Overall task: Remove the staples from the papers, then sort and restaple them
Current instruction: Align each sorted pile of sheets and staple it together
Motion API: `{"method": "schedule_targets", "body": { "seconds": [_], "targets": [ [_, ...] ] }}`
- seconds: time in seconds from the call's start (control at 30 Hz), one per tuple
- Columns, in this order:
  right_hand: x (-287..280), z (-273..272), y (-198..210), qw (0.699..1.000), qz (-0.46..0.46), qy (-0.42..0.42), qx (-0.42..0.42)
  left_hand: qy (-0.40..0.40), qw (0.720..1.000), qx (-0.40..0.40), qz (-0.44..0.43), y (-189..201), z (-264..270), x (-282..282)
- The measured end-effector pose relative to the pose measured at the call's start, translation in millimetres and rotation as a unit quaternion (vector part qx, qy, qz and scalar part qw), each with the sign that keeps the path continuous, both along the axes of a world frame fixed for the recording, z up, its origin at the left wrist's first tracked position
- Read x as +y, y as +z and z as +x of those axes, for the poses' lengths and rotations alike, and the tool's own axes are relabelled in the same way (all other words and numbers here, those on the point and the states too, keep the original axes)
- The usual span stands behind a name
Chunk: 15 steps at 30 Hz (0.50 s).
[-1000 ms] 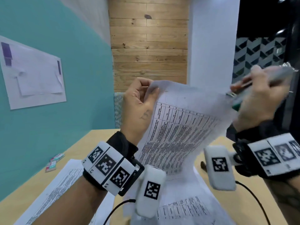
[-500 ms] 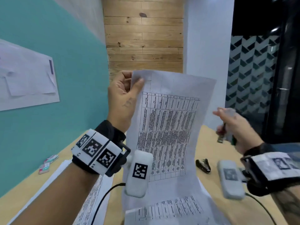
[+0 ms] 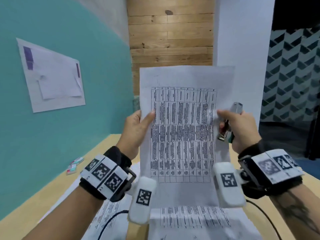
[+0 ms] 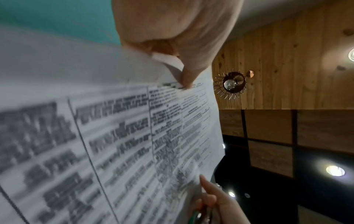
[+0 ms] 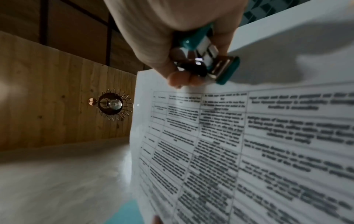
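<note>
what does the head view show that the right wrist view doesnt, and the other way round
Only the head view shows the left hand pinching the sheet's left edge, the wooden table with more printed papers lying on it, small boxes near the teal wall, and a poster on that wall.

Only the right wrist view shows a round wire-framed ceiling lamp and the stapler's teal end close up.

Both show the printed table sheet held upright, and the right hand with its grip round the stapler while touching the sheet's right edge.

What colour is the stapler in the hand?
Teal with shiny metal parts: the stapler, clearest in the right wrist view.
</note>
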State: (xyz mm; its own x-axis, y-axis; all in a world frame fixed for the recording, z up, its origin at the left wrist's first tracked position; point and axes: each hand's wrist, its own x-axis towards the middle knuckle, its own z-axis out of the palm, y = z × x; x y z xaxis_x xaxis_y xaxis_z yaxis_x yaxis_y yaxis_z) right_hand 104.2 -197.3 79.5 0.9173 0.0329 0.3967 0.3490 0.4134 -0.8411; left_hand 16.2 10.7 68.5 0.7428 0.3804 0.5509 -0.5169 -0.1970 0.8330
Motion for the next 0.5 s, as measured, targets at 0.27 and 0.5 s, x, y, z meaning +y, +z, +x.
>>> {"method": "schedule_targets", "body": {
  "seconds": [0.27,0.5],
  "targets": [
    [32,-28,0,0.939,-0.313,0.139,-0.018,0.089,0.992,0.072,-0.056,32,-47,69],
    [118,-69,-63,0.844,-0.436,0.308,0.047,0.274,0.829,0.449,0.191,-3,-70,169]
  ]
}}
